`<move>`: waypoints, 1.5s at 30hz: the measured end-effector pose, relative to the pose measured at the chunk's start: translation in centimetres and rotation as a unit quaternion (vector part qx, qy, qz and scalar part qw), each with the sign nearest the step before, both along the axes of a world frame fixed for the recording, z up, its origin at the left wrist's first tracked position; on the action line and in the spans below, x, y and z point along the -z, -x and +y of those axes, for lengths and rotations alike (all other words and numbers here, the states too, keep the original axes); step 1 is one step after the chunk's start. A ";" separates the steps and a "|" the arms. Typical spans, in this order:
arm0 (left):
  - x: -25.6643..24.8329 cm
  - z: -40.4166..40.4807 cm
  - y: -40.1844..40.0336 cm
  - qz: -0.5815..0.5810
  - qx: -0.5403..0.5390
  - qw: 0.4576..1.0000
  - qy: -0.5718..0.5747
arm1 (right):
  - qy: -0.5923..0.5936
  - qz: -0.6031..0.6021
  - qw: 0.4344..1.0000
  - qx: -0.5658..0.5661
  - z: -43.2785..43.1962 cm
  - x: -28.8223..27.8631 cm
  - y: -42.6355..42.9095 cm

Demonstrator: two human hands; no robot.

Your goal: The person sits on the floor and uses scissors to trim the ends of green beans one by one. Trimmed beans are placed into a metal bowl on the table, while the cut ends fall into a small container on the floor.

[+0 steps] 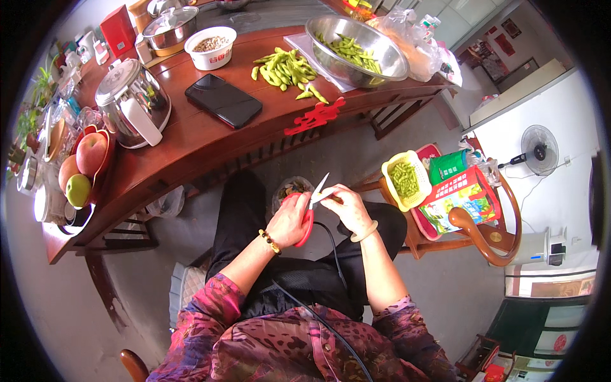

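Note:
My left hand (291, 219) is closed on red-handled scissors (308, 224), whose blades are spread and point away from me. Close to the blades, my right hand (351, 210) pinches a small greenish pod (338, 198), mostly hidden by the fingers. Below both hands, on the floor between my knees, a clear plastic container (277, 196) holds scraps. On the wooden table (191, 150) lies a pile of green soybean pods (281, 69), beside a steel bowl (398, 62) with more pods. A yellow plastic basket (387, 174) of pods rests on a chair at the right.
A black phone (223, 100), a white tub (210, 59) of small pieces, a steel kettle (138, 110) and a fruit dish (107, 167) stand on the table. Printed bags (463, 200) lie on the chair (508, 258). A dark cable (329, 324) runs over my lap.

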State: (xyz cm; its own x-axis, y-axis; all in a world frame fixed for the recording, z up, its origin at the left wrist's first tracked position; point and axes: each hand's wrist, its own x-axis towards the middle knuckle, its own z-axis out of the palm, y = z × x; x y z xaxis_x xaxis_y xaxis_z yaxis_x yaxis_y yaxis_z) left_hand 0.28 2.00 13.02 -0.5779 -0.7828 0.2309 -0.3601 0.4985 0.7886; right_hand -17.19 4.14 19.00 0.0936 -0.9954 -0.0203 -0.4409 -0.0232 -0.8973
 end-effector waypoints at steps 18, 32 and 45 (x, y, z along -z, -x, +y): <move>-0.2 0.1 -0.5 -0.060 -0.003 0.997 0.040 | 0.020 0.042 0.999 -0.008 -0.1 -0.3 -0.7; 2.2 -0.2 -0.3 0.010 0.015 0.974 -0.225 | 0.048 -0.007 0.987 0.153 -0.7 3.7 0.2; 0.9 1.1 0.9 0.057 -0.049 0.993 -0.087 | -0.202 -0.633 0.715 0.218 -0.6 6.1 0.1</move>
State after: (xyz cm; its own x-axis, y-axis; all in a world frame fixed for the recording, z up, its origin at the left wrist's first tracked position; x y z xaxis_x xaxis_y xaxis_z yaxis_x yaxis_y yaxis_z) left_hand -0.62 3.06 12.09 -0.4752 -0.8676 0.1467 -0.3035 0.3181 0.8982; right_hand -17.31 3.59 12.89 -0.0251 -0.8725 -0.4880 0.8435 0.2435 -0.4788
